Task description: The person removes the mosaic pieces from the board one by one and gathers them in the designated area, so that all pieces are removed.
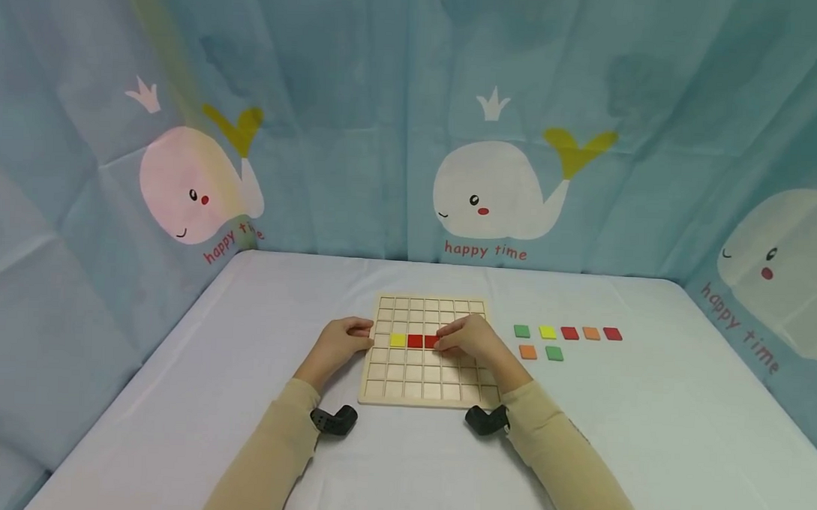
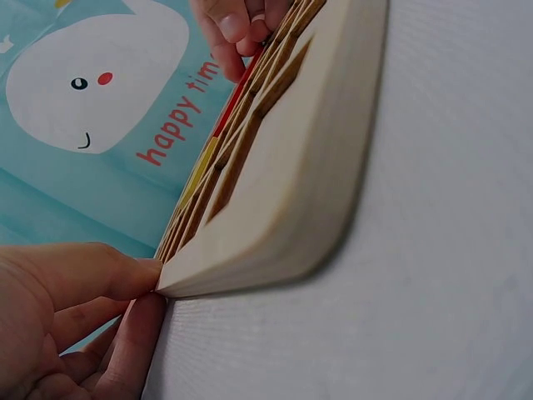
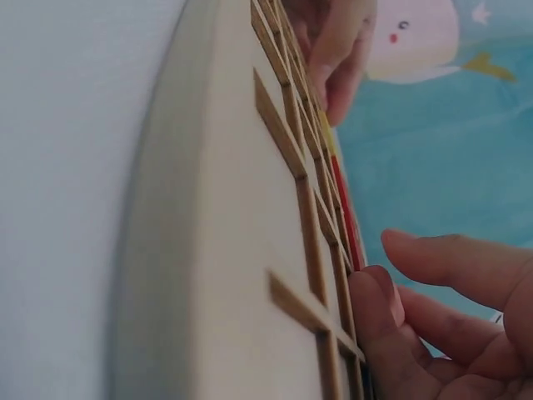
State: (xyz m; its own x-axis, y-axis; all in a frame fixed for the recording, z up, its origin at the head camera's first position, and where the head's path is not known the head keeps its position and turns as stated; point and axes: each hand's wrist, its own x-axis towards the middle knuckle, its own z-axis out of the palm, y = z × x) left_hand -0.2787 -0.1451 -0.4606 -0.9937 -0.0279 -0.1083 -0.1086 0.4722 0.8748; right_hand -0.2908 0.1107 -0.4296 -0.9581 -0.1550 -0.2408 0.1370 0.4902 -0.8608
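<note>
A square wooden grid board (image 1: pixel 422 391) lies flat on the white table. One of its rows holds a yellow tile (image 1: pixel 398 340) and two red tiles (image 1: pixel 415 341) side by side. At the board's left edge, my left hand (image 1: pixel 334 350) pinches the rim with thumb and finger. My right hand (image 1: pixel 476 341) reaches over the board, its fingertips at the right edge of the second red tile (image 1: pixel 430 341). In the right wrist view one finger (image 3: pixel 450 254) stands off from the board, while another (image 3: pixel 375 296) touches down beside the red.
Several loose tiles lie right of the board in two rows: green (image 1: pixel 521 332), yellow (image 1: pixel 548 333), red (image 1: pixel 569 333) and orange (image 1: pixel 528 352) among them. A blue curtain (image 1: pixel 343 185) with whales hangs behind the table. Each wrist wears a small black camera (image 1: pixel 335 420).
</note>
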